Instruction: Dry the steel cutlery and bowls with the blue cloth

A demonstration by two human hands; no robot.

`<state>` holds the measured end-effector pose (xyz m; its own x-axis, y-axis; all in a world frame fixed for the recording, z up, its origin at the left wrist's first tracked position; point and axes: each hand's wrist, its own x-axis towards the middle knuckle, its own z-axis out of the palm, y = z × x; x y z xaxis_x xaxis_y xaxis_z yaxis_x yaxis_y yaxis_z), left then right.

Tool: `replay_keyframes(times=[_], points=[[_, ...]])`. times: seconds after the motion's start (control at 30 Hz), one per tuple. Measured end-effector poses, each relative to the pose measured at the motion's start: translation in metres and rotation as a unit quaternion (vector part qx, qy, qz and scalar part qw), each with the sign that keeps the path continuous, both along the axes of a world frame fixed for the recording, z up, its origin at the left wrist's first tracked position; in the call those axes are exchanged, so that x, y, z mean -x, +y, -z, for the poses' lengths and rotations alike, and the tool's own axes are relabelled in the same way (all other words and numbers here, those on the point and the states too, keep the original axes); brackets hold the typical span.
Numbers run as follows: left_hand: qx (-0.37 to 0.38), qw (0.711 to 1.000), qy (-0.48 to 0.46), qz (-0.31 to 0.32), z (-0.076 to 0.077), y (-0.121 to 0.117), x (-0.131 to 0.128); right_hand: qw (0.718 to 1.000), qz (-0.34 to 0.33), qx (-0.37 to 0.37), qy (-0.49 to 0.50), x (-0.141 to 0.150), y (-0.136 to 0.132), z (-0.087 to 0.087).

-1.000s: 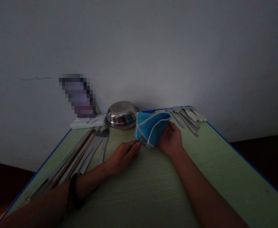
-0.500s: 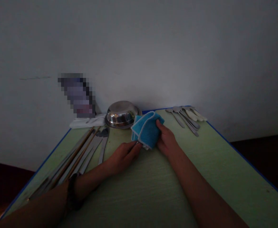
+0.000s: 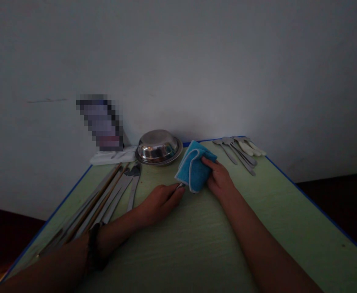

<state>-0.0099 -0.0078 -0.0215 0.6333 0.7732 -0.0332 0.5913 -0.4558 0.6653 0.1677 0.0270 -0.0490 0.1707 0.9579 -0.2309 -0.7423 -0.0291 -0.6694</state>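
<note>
My right hand (image 3: 219,175) is closed on a folded blue cloth (image 3: 196,167) with a pale edge, thumb on top. My left hand (image 3: 163,203) pinches the thin metal handle of a utensil (image 3: 181,185). The utensil's far end goes into the folds of the cloth and is hidden, so its kind cannot be told. Both hands are above the middle of the green table (image 3: 193,244), in front of an upturned steel bowl (image 3: 158,146).
Long metal utensils and wooden chopsticks (image 3: 105,199) lie at the left. At the back right is a group of spoons and forks (image 3: 239,150), some with white handles. A blurred-out upright device (image 3: 103,126) stands by a white cloth (image 3: 114,156) against the wall.
My right hand and the blue cloth have shifted slightly right, away from my left hand. A bit more of the metal handle shows between them.
</note>
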Motion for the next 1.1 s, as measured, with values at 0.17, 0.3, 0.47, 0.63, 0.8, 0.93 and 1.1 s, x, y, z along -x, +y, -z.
replay_keyframes(times=[0.17,0.3,0.47,0.63,0.8,0.93,1.1], points=[[-0.006,1.0,0.006,0.015,0.002,0.001,0.001,0.998,-0.042,-0.037,-0.006,0.001,-0.003,-0.001],[-0.012,1.0,0.004,0.012,0.003,0.001,0.001,0.996,-0.06,-0.07,0.004,0.003,-0.006,-0.002],[-0.014,1.0,0.005,0.003,0.002,0.0,0.0,0.996,-0.075,-0.044,-0.011,0.005,-0.007,-0.001],[-0.022,1.0,0.012,0.012,0.002,0.0,0.0,0.999,-0.047,-0.011,-0.025,0.007,-0.006,-0.003],[-0.021,0.999,0.022,0.019,0.001,0.002,0.001,0.996,0.005,0.002,-0.092,0.01,-0.006,-0.002],[-0.002,1.0,0.015,0.01,0.002,0.002,0.001,0.986,0.033,0.004,-0.166,0.009,-0.004,0.007],[0.023,1.0,-0.008,0.007,0.002,0.001,0.001,0.975,0.052,-0.002,-0.216,0.007,-0.002,0.015]])
